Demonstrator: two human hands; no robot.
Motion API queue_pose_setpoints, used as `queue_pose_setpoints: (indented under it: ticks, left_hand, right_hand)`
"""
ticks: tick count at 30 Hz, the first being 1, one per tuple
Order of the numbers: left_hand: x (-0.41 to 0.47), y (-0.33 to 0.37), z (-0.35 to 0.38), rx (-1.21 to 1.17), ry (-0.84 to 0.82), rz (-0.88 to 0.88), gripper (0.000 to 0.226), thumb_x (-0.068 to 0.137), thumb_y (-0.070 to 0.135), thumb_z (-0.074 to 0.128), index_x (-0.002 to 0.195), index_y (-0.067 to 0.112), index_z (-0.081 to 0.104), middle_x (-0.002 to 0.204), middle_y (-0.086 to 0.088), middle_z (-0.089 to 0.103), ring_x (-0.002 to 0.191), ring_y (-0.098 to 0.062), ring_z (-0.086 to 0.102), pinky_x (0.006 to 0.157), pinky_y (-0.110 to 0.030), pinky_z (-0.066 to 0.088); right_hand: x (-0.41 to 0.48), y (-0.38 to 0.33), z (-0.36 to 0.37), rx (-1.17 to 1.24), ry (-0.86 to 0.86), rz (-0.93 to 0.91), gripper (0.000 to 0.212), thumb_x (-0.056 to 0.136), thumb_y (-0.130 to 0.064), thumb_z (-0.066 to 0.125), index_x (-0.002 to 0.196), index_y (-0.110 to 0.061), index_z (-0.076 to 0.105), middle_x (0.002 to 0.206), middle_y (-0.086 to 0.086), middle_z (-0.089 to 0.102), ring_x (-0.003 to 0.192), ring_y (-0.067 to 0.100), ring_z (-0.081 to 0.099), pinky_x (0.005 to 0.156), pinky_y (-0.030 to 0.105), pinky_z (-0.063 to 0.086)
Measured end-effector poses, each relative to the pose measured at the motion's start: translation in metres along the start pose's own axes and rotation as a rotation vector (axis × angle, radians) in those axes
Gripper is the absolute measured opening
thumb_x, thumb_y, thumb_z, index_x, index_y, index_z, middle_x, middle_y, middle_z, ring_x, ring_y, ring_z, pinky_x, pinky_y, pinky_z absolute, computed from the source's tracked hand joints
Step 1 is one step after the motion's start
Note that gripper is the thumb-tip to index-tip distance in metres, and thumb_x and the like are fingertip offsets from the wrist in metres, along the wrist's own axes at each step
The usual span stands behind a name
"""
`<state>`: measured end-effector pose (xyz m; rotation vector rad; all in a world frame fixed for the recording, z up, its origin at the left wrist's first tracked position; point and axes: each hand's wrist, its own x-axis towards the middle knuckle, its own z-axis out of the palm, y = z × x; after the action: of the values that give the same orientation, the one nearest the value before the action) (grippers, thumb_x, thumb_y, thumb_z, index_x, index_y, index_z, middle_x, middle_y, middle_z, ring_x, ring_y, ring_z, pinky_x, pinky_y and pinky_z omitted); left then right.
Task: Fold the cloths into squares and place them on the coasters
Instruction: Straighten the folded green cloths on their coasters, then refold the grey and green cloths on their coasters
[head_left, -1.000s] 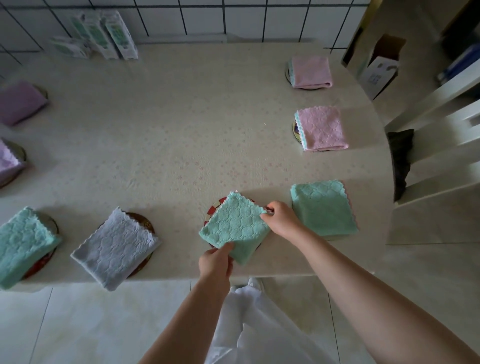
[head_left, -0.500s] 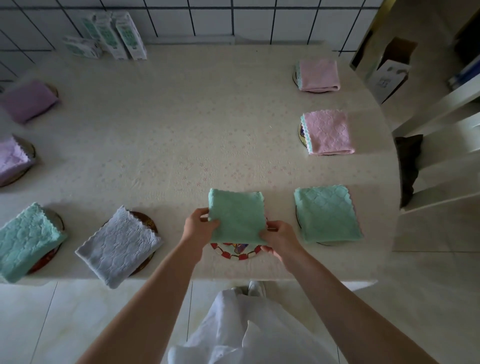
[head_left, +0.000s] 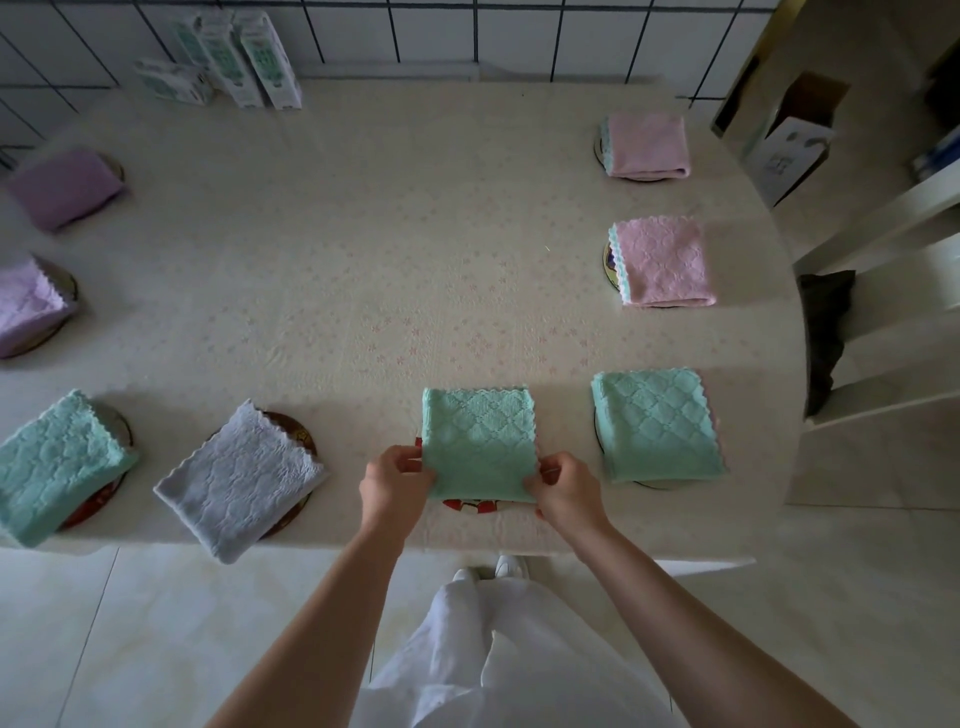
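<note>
A folded green cloth lies square over a red-and-white coaster at the table's near edge. My left hand pinches its near left corner and my right hand pinches its near right corner. Only the coaster's near rim shows below the cloth. Other folded cloths sit on coasters: green to the right, two pink ones behind it, grey and green to the left, purple ones at the far left.
The table wears a pale flowered cover. Several green-and-white cartons stand at the back by the tiled wall. A white chair with a dark cloth stands to the right, a cardboard box behind it.
The green cloth was turned from a diagonal lie to square with the table edge. My left hand moved from its near corner to its left side; both hands now hold the near corners.
</note>
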<state>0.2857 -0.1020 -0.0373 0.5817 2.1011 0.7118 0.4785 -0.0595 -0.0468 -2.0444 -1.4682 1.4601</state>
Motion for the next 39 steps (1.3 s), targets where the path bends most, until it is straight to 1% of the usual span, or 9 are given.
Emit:
queue_pose_setpoints:
  ticks: [6,10,14,20,27,30,35,38,39]
  left_hand:
    - [-0.005,-0.001,0.0,0.099,0.023,0.059,0.022,0.082,0.01,0.069,0.104,0.012,0.067,0.089,0.001,0.065,0.084,-0.018,0.06,0.075,-0.026,0.047]
    - [-0.006,-0.009,-0.012,0.089,0.043,0.071,0.021,0.083,0.01,0.067,0.103,0.012,0.067,0.09,0.0,0.067,0.088,-0.02,0.063,0.078,-0.028,0.05]
    - [-0.006,-0.018,-0.043,0.077,0.11,0.077,0.02,0.083,0.011,0.064,0.103,0.015,0.067,0.088,0.001,0.067,0.082,-0.018,0.062,0.072,-0.028,0.051]
    - [0.004,-0.04,-0.105,0.08,0.225,0.072,0.021,0.085,0.012,0.058,0.102,0.017,0.069,0.083,0.002,0.065,0.081,-0.019,0.061,0.071,-0.029,0.05]
    - [0.027,-0.083,-0.188,0.026,0.161,0.016,0.017,0.085,0.012,0.061,0.1,0.019,0.066,0.09,0.0,0.065,0.076,-0.016,0.06,0.061,-0.024,0.045]
    - [0.039,-0.099,-0.21,0.021,0.143,-0.008,0.015,0.084,0.014,0.062,0.098,0.019,0.065,0.091,0.001,0.066,0.081,-0.022,0.062,0.067,-0.029,0.047]
    - [0.053,-0.116,-0.224,-0.178,0.09,-0.205,0.012,0.078,0.008,0.066,0.087,0.011,0.06,0.078,-0.01,0.069,0.078,-0.03,0.067,0.08,-0.047,0.056]
    - [0.05,-0.115,-0.223,-0.306,0.002,-0.321,0.005,0.081,0.001,0.064,0.078,0.004,0.065,0.072,-0.015,0.069,0.068,-0.025,0.063,0.08,-0.04,0.055]
    - [0.048,-0.113,-0.222,-0.344,-0.022,-0.355,0.012,0.082,-0.001,0.063,0.072,0.005,0.064,0.071,-0.017,0.068,0.067,-0.024,0.061,0.079,-0.038,0.054]
  right_hand:
    - [-0.004,-0.003,-0.002,-0.248,0.015,-0.103,0.016,0.087,-0.02,0.06,0.098,-0.01,0.056,0.094,0.004,0.064,0.084,0.021,0.06,0.072,0.037,0.051]
    - [-0.011,-0.014,-0.004,-0.502,0.152,-0.227,0.015,0.091,-0.019,0.052,0.105,-0.016,0.052,0.105,0.002,0.057,0.09,0.02,0.057,0.071,0.033,0.049]
    - [-0.028,-0.031,0.008,-0.639,0.166,-0.348,0.026,0.09,-0.017,0.05,0.116,-0.017,0.049,0.114,0.001,0.054,0.103,0.022,0.052,0.074,0.033,0.046]
    - [-0.039,-0.06,0.062,-0.628,0.09,-0.403,0.03,0.09,-0.018,0.049,0.12,-0.017,0.048,0.116,0.002,0.055,0.109,0.021,0.051,0.082,0.037,0.049]
    - [-0.05,-0.107,0.154,-0.538,0.021,-0.457,0.027,0.091,-0.019,0.049,0.117,-0.014,0.053,0.112,0.005,0.059,0.101,0.022,0.058,0.082,0.037,0.051]
    - [-0.053,-0.125,0.193,-0.511,-0.005,-0.463,0.027,0.09,-0.02,0.052,0.116,-0.013,0.054,0.112,0.007,0.058,0.1,0.022,0.058,0.084,0.039,0.051]
    - [-0.046,-0.15,0.231,-0.532,-0.047,-0.427,0.029,0.091,-0.022,0.052,0.117,-0.01,0.054,0.117,0.01,0.056,0.105,0.027,0.056,0.088,0.037,0.048]
    - [-0.038,-0.159,0.239,-0.572,-0.075,-0.353,0.031,0.09,-0.025,0.052,0.117,-0.009,0.053,0.118,0.012,0.055,0.105,0.029,0.055,0.09,0.039,0.047]
    - [-0.036,-0.161,0.24,-0.579,-0.08,-0.324,0.03,0.09,-0.026,0.053,0.115,-0.009,0.053,0.116,0.012,0.055,0.104,0.03,0.056,0.09,0.04,0.047]
